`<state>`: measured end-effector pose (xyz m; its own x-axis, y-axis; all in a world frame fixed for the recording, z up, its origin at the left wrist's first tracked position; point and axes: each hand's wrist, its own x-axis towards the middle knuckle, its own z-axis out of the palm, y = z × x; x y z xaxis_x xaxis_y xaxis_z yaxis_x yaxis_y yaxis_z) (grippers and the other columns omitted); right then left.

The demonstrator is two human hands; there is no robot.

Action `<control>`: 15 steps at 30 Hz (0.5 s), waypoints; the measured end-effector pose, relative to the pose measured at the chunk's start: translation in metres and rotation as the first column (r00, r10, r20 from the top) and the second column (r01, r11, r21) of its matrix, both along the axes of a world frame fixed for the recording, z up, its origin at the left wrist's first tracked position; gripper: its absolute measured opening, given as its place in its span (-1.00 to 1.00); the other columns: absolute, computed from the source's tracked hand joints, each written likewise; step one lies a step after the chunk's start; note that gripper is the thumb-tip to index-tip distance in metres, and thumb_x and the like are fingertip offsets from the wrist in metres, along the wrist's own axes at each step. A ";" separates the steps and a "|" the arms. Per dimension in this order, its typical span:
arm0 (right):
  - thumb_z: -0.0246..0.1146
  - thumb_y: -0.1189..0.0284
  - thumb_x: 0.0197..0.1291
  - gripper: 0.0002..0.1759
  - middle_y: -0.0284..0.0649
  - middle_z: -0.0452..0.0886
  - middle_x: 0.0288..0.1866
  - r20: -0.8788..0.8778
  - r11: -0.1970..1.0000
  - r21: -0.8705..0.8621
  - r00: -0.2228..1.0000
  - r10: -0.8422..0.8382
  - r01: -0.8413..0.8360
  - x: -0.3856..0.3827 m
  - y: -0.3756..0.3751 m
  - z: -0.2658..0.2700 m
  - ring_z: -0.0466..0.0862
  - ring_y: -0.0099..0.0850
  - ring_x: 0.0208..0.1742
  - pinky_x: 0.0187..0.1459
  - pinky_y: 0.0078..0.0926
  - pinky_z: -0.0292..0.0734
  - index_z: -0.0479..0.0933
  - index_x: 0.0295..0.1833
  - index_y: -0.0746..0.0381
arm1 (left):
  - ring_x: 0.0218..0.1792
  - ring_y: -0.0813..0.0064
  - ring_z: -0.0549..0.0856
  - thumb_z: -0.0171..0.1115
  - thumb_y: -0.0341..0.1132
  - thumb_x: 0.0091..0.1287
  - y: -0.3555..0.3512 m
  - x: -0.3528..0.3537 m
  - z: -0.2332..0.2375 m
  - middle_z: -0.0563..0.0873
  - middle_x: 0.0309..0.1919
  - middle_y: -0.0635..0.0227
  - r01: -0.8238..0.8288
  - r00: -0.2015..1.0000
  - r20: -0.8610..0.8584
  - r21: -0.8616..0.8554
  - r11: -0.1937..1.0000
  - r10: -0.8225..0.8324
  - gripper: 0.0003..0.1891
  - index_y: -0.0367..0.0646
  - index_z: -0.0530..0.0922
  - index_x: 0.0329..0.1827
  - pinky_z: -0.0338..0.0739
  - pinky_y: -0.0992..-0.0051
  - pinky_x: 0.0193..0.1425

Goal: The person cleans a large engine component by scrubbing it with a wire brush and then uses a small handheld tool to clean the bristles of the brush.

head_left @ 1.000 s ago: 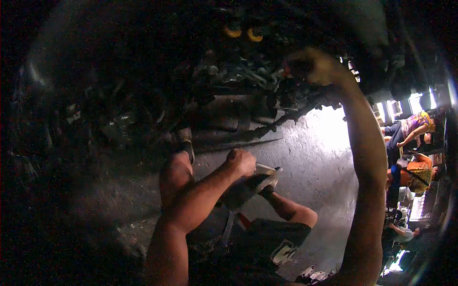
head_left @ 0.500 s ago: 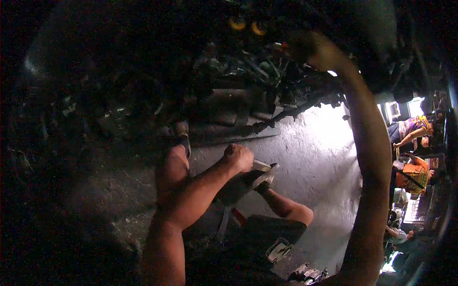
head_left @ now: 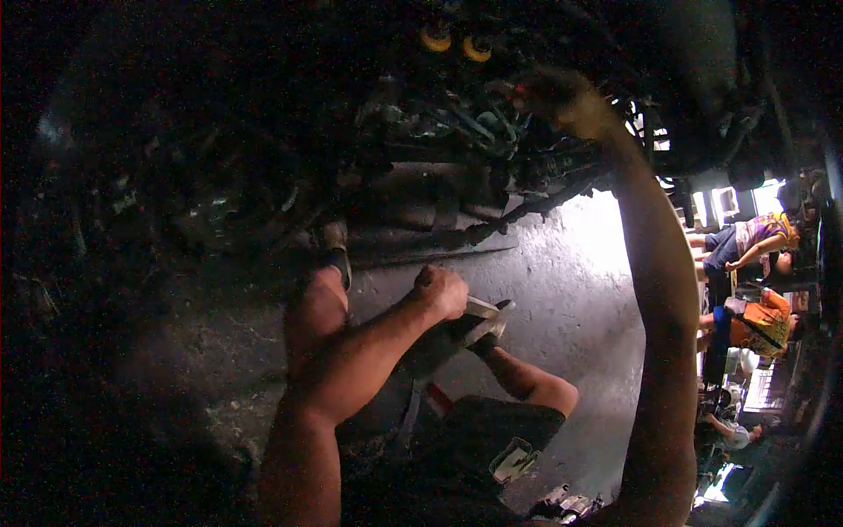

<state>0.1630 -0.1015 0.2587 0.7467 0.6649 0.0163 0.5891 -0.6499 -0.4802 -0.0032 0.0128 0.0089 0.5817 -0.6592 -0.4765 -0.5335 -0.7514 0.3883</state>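
Observation:
My left hand (head_left: 443, 292) is closed in a fist in the middle of the view, over my lower legs. A flat pale piece (head_left: 480, 307) sticks out right beside its knuckles, overlapping a sandalled foot (head_left: 492, 327). What the fist holds is hidden by the fingers. My right hand (head_left: 566, 104) reaches up into dark, greasy machinery (head_left: 483, 123), its fingers curled and dim. A small red bit (head_left: 520, 90) shows at its fingertips; I cannot tell what it belongs to. Two yellow rings (head_left: 457, 46) sit among the parts above and left of this hand.
A long dark bar (head_left: 527, 209) runs under the machinery. Rough grey floor (head_left: 580, 307) lies below, brightly lit near the bar. Metal parts (head_left: 566, 505) lie at the bottom edge. At the far right, several people, one in an orange shirt (head_left: 762, 321), appear sideways.
My right hand and forearm have shifted a little to the left, and the small red bit has moved with them. My left hand stays nearly still.

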 end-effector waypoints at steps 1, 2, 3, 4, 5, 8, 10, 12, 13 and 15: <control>0.35 0.41 0.06 -0.74 -0.33 0.62 -0.21 -0.096 0.994 0.094 0.995 -0.040 0.049 0.012 -0.006 -0.017 0.58 -0.49 -0.16 -0.09 -0.50 0.49 0.57 -0.10 0.20 | -0.12 0.27 0.69 0.19 -0.18 0.08 0.001 0.001 0.002 0.71 -0.15 0.28 -0.003 1.000 -0.002 0.003 1.000 0.003 -0.72 -0.06 0.68 -0.20 0.54 0.14 -0.14; 0.35 0.43 0.07 -0.74 -0.34 0.63 -0.20 -0.196 0.978 0.180 0.978 -0.070 0.106 0.023 -0.016 -0.028 0.58 -0.50 -0.16 -0.11 -0.50 0.50 0.57 -0.10 0.21 | -0.12 0.28 0.69 0.19 -0.18 0.08 0.001 0.002 0.004 0.71 -0.14 0.28 0.028 1.000 0.009 -0.010 1.000 -0.028 -0.72 -0.06 0.68 -0.19 0.56 0.18 -0.14; 0.35 0.43 0.07 -0.74 -0.34 0.63 -0.20 -0.198 0.978 0.178 0.978 -0.068 0.104 0.021 -0.020 -0.027 0.58 -0.50 -0.16 -0.11 -0.50 0.50 0.57 -0.10 0.21 | -0.11 0.30 0.69 0.19 -0.18 0.09 0.000 0.004 0.003 0.71 -0.14 0.29 0.059 0.998 0.020 -0.025 0.998 -0.059 -0.72 -0.05 0.68 -0.19 0.57 0.23 -0.15; 0.35 0.43 0.07 -0.71 -0.33 0.63 -0.17 -0.217 0.992 0.078 0.973 -0.082 0.101 0.016 -0.025 -0.024 0.58 -0.50 -0.14 -0.10 -0.51 0.50 0.56 -0.06 0.22 | -0.11 0.30 0.69 0.19 -0.18 0.09 -0.002 0.004 -0.003 0.71 -0.14 0.29 0.059 0.998 0.017 -0.028 0.998 -0.059 -0.72 -0.05 0.68 -0.19 0.57 0.23 -0.15; 0.35 0.44 0.08 -0.68 -0.31 0.63 -0.13 -0.230 0.995 -0.019 0.968 -0.098 0.097 0.013 -0.029 -0.017 0.58 -0.49 -0.13 -0.09 -0.52 0.49 0.54 -0.03 0.23 | -0.11 0.31 0.69 0.19 -0.18 0.09 -0.004 0.004 -0.010 0.71 -0.14 0.29 0.037 0.999 0.015 -0.042 0.998 -0.037 -0.72 -0.05 0.68 -0.18 0.57 0.23 -0.13; 0.34 0.46 0.09 -0.62 -0.28 0.63 -0.09 -0.632 0.972 0.214 0.746 0.212 -0.096 0.012 -0.027 0.011 0.59 -0.47 -0.10 -0.05 -0.54 0.49 0.51 0.06 0.23 | -0.11 0.32 0.69 0.19 -0.18 0.09 -0.004 0.004 -0.003 0.71 -0.15 0.30 0.011 1.000 0.015 -0.050 0.999 -0.010 -0.72 -0.05 0.68 -0.18 0.57 0.23 -0.11; 0.31 0.50 0.09 -0.60 -0.25 0.63 -0.08 -0.414 0.992 0.124 0.910 0.035 0.018 0.009 -0.019 -0.006 0.59 -0.46 -0.08 -0.03 -0.53 0.49 0.49 0.09 0.23 | -0.12 0.32 0.69 0.20 -0.17 0.09 -0.004 0.000 0.001 0.71 -0.16 0.30 0.013 1.000 0.004 -0.043 0.999 -0.012 -0.72 -0.05 0.69 -0.18 0.57 0.23 -0.11; 0.28 0.55 0.09 -0.58 -0.23 0.63 -0.07 -0.145 0.987 0.073 0.981 -0.130 0.142 0.006 -0.013 -0.013 0.60 -0.44 -0.07 -0.01 -0.51 0.49 0.47 0.12 0.23 | -0.14 0.32 0.70 0.20 -0.18 0.08 -0.006 0.000 0.002 0.71 -0.16 0.30 -0.010 1.000 -0.016 -0.024 1.000 0.010 -0.74 -0.03 0.69 -0.20 0.56 0.22 -0.11; 0.28 0.58 0.05 -0.54 -0.21 0.63 -0.05 -0.108 0.984 0.048 0.980 -0.168 0.173 0.003 -0.011 -0.012 0.60 -0.42 -0.05 0.01 -0.48 0.49 0.47 0.13 0.23 | -0.14 0.32 0.70 0.20 -0.18 0.08 -0.006 0.002 0.002 0.71 -0.16 0.30 -0.015 1.000 -0.019 -0.022 1.000 0.015 -0.74 -0.03 0.69 -0.20 0.56 0.22 -0.11; 0.28 0.62 0.01 -0.51 -0.18 0.63 -0.03 -0.077 0.979 0.016 0.977 -0.200 0.202 0.004 -0.012 0.000 0.61 -0.40 -0.02 0.03 -0.45 0.49 0.47 0.13 0.23 | -0.16 0.33 0.71 0.21 -0.20 0.06 -0.009 0.005 0.002 0.72 -0.18 0.30 -0.020 1.000 0.021 -0.054 0.998 0.021 -0.74 -0.03 0.69 -0.21 0.56 0.22 -0.13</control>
<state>0.1672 -0.1136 0.2586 0.8649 0.5010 -0.0310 0.4092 -0.7394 -0.5347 0.0014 0.0040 0.0107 0.6053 -0.6713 -0.4277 -0.5268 -0.7407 0.4169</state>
